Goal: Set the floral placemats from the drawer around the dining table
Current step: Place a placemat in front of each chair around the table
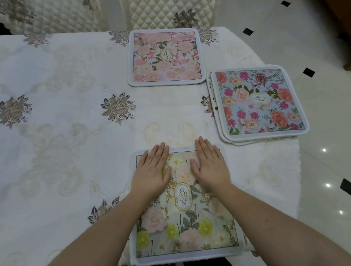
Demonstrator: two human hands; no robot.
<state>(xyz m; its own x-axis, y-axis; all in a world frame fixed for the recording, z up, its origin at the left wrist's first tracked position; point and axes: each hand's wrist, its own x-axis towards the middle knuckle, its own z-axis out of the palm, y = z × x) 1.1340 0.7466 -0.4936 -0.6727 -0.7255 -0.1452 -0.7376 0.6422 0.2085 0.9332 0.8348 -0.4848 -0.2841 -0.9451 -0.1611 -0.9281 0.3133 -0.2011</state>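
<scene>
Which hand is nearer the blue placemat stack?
Right. The right hand lies flat on the Garden placemat, just left of and below the blue placemat stack; the left hand lies farther left on the same mat.

A dining table (pixel 65 142) in an embroidered white tablecloth (pixel 49 80) bears a pink placemat (pixel 164 56), a "GARDEN" placemat (pixel 185 223) and a stack of placemats (pixel 259 102).
</scene>
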